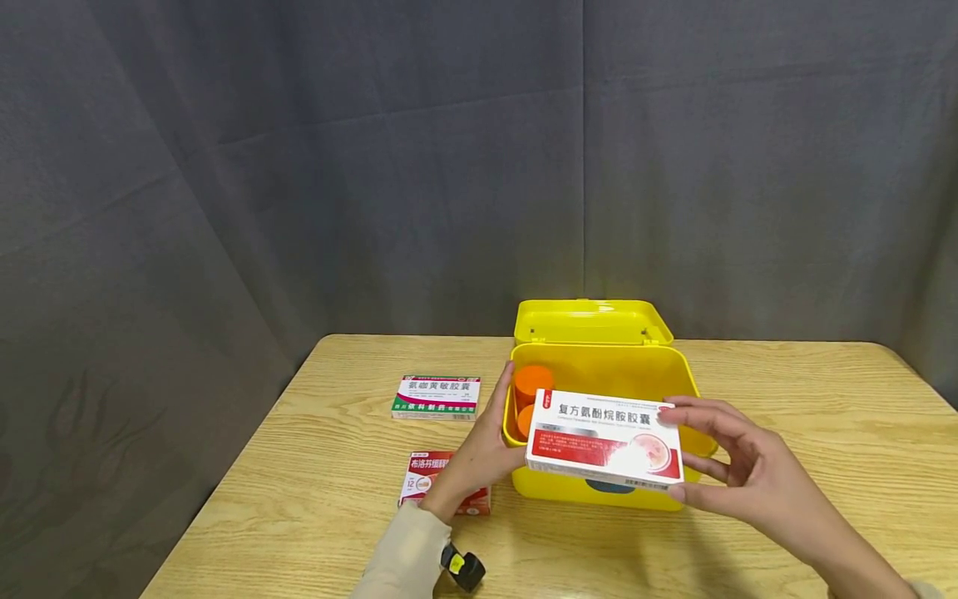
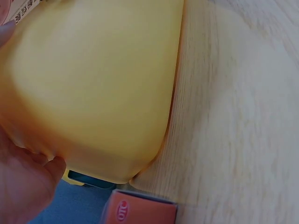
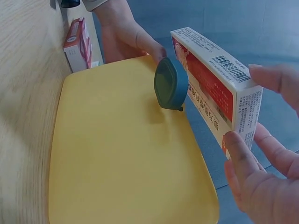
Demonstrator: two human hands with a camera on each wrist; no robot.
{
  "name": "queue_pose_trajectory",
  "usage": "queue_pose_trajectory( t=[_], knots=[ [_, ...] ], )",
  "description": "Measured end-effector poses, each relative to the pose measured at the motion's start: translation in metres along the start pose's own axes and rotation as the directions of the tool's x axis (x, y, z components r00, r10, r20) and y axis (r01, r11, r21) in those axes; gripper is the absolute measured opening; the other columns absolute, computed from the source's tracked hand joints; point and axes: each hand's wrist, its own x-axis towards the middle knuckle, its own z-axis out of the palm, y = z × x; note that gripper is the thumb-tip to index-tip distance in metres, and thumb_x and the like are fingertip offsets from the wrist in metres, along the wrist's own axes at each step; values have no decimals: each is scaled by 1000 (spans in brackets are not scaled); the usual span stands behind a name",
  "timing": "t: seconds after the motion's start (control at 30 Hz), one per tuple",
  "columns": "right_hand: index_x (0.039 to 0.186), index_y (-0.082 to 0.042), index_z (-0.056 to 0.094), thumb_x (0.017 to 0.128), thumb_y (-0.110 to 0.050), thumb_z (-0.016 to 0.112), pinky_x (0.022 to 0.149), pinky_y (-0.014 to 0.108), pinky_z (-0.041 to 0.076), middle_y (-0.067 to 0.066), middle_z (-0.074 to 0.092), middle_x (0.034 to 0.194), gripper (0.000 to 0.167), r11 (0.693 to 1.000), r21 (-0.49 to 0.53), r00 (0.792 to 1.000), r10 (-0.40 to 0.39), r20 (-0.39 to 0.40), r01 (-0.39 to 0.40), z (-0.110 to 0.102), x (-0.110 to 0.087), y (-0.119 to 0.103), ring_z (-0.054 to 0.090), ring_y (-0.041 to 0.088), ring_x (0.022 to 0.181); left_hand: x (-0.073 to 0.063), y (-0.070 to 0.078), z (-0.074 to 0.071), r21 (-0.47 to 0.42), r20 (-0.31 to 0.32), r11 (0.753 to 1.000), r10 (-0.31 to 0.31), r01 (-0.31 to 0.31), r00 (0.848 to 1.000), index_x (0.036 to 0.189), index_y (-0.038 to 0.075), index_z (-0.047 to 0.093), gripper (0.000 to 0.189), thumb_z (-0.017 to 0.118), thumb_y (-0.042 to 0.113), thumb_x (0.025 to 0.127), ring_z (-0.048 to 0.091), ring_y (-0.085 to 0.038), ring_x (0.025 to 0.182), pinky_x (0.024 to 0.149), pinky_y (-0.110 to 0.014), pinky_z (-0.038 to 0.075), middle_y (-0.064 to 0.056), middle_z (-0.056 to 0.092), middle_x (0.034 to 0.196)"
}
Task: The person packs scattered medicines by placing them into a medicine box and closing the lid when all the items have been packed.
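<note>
A white-and-red medicine carton (image 1: 591,433) is held by its right end in my right hand (image 1: 756,466), thumb on the lower edge and fingers above and behind. It is tilted over the front of an open yellow medicine box (image 1: 550,489). My left hand (image 1: 482,449) grips that box by its left rim near the front corner. Two orange round-topped things (image 1: 534,380) stand inside the box at its left; the carton partly hides one. In the right wrist view, the box's dark green latch (image 3: 170,84) sits close to the carton (image 3: 219,79).
On the table (image 1: 284,499) to the left lie a white-and-green medicine carton (image 1: 437,398) and a red-and-white one (image 1: 473,502), the latter partly behind my left wrist. The yellow lid (image 1: 591,320) is raised at the back. A grey curtain (image 1: 449,166) hangs behind the table.
</note>
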Motion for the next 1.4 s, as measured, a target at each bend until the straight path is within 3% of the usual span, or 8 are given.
queue_pose_trajectory(
  t=[0.17, 0.4, 0.5, 0.67, 0.87, 1.17, 1.4],
  knots=[
    [129, 6, 53, 75, 18, 72, 87, 27, 52, 9, 43, 140, 59, 1000, 8, 1000, -17, 1, 17, -2, 3, 0, 49, 12, 120, 1, -2, 0, 23, -7, 1000, -12, 12, 1000, 155, 11, -8, 108, 72, 10, 83, 34, -27, 136, 101, -34, 42, -10, 13, 159],
    [129, 9, 53, 74, 22, 70, 89, 26, 51, 11, 43, 139, 58, 998, 40, 999, -47, 1, 47, -4, 5, 3, 50, 15, 119, 9, -33, -2, 26, -8, 999, 21, -21, 1000, 155, 25, -9, 110, 73, 11, 83, 35, -24, 136, 100, -33, 43, -2, 19, 158],
    [129, 9, 53, 75, 21, 69, 89, 26, 51, 11, 43, 140, 58, 999, 41, 999, -36, -1, 36, -6, 6, 4, 51, 15, 118, 10, -37, -2, 34, -14, 999, 32, -31, 999, 155, 29, -7, 109, 74, 16, 83, 36, -20, 135, 100, -32, 43, 2, 22, 156],
    [130, 9, 53, 76, 20, 69, 89, 26, 50, 10, 43, 140, 57, 999, 39, 1000, -15, -10, 16, -9, 8, 6, 51, 14, 118, 10, -37, -2, 57, -33, 997, 49, -47, 998, 156, 29, -4, 109, 76, 24, 83, 35, -18, 135, 102, -36, 41, 4, 23, 156],
    [131, 5, 54, 78, 16, 70, 89, 25, 50, 9, 41, 141, 56, 999, 30, 999, 39, -26, -38, -12, 12, 7, 52, 14, 117, 10, -37, 1, 63, -46, 994, 92, -89, 995, 156, 29, -2, 110, 78, 23, 82, 37, -18, 132, 101, -37, 42, 4, 28, 153],
    [129, 4, 56, 79, 12, 72, 86, 26, 52, 7, 44, 139, 53, 997, 7, 997, 72, -36, -72, -16, 17, 8, 55, 12, 114, 8, -36, 1, 59, -75, 998, 18, -14, 997, 156, 32, -1, 108, 78, 29, 83, 39, -15, 131, 103, -38, 40, 10, 28, 152],
    [127, 5, 56, 79, 13, 72, 84, 28, 53, 9, 46, 136, 51, 998, 1, 997, 62, -39, -62, -18, 19, 8, 57, 14, 112, 8, -35, 2, 37, -67, 999, 16, -14, 998, 156, 32, -2, 108, 77, 31, 83, 47, -15, 125, 99, -33, 44, 8, 34, 148]
  ],
)
